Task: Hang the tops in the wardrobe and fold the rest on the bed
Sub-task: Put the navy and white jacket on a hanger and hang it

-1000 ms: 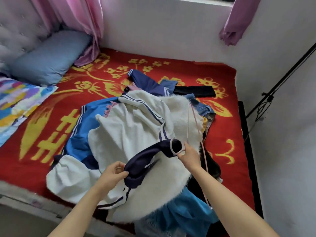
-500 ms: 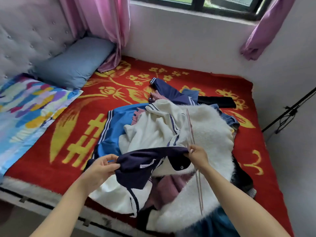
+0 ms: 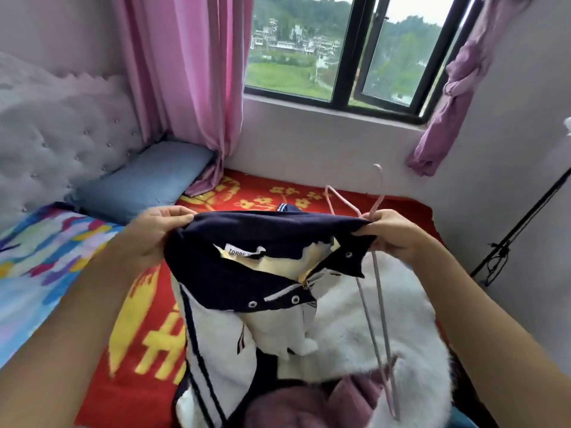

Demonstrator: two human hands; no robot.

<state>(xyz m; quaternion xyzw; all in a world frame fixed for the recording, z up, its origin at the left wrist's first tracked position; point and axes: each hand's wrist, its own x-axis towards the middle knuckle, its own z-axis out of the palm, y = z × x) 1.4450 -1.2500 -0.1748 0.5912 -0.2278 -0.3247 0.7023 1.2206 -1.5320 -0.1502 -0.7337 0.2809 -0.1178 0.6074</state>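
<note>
Red bedspread (image 3: 133,393) lies below. Mid-frame, left hand (image 3: 154,233) pinches the navy-collared top (image 3: 272,233); right hand (image 3: 394,236) grasps its other end plus the pink hanger (image 3: 375,291), dangling toward lower right.

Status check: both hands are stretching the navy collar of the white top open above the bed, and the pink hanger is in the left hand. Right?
Not quite. The head view shows the pink hanger in the right hand, pinched together with the navy collar. The left hand holds only the collar's other end. The rest stands.
</note>
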